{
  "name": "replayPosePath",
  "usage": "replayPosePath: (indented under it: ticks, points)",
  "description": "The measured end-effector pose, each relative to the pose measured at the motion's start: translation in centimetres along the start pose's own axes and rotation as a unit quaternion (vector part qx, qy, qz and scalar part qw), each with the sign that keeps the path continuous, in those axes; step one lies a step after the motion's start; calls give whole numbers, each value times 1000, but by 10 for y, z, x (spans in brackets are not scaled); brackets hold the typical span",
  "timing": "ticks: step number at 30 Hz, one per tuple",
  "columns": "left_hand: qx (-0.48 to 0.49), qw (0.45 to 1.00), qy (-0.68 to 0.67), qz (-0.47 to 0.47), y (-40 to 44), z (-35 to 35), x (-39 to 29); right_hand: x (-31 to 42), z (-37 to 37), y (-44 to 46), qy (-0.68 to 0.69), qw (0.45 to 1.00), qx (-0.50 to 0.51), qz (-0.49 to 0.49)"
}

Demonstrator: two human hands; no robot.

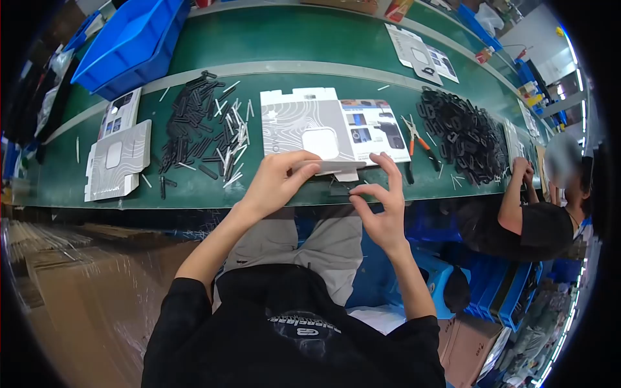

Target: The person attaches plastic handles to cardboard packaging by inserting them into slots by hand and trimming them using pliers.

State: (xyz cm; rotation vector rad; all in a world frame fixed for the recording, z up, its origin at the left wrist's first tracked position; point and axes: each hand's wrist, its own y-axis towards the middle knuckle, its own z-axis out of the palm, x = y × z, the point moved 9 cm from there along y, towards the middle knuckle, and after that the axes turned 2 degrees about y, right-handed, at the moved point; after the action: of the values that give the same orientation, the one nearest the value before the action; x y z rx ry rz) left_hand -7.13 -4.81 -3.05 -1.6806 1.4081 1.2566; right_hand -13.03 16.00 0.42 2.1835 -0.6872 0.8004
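Observation:
A flat printed cardboard box (301,123), grey and white with a wavy line pattern, lies open in front of me on the green bench. My left hand (281,182) grips its near edge, the thumb and forefinger pinched together there. Just right of the box's near flap (347,175) is my right hand (385,210). Its thumb and forefinger are brought close together at a small dark piece (339,189), too small to name, while the other fingers are spread towards the box's photo panel (375,132).
Left lies a pile of small black strips (191,119) with white sticks. Another flat box (116,158) sits beyond it, below blue bins (126,45). Rightwards are orange-handled pliers (420,142) and a heap of black plastic parts (462,132). A co-worker (537,216) sits at far right.

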Motion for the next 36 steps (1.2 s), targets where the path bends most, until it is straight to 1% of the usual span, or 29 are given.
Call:
replayPosePath:
  ticks: [4, 8, 13, 18, 21, 23, 24, 25, 27, 28, 29, 30, 31, 33, 35, 36]
  points:
    - [21, 999, -40, 23, -3, 0, -5, 3, 16, 13, 27, 1000, -7, -4]
    - [32, 998, -61, -11, -7, 3, 8, 3, 22, 8, -7, 1000, -9, -28]
    - [43, 996, -70, -30, -6, 3, 12, 0, 29, 2, -17, 1000, -6, -23]
    - [47, 996, -72, -37, -5, 2, 7, 3, 30, 5, -28, 999, -11, -33]
    - [78, 994, -70, -25, -6, 2, 1, 7, 29, 13, -46, 998, -30, -40]
    - [77, 995, -56, -30, -9, 1, -2, 2, 34, 14, 7, 998, -9, -55]
    - [70, 996, -49, -12, -10, -2, 2, 6, 35, 13, 2, 998, -9, -66]
    - [93, 995, -43, -22, -11, -1, 6, 9, 33, 9, 0, 994, -39, -100]
    - [141, 989, -53, -9, -11, 0, 16, 6, 29, 5, 44, 990, -83, -110]
    - [125, 988, -94, 21, -11, -1, 17, 1, 28, 3, 35, 990, -89, -108]
    - [131, 983, -126, 25, -12, 1, 13, -4, 27, 0, 38, 989, -107, -94]
    - [134, 979, -154, 23, -13, 1, 6, -8, 27, -4, 48, 988, -122, -84]
    - [116, 980, -163, -3, -12, 2, 10, -11, 28, -1, 43, 991, -106, -74]
    - [106, 991, -21, 84, -11, 3, -8, -6, 29, 3, 34, 996, -32, -77]
    - [97, 987, 75, 108, -15, 7, -15, -8, 43, 6, 70, 994, 51, -68]
    - [88, 987, 78, 107, -14, 12, -15, -9, 43, 3, 72, 993, 55, -76]
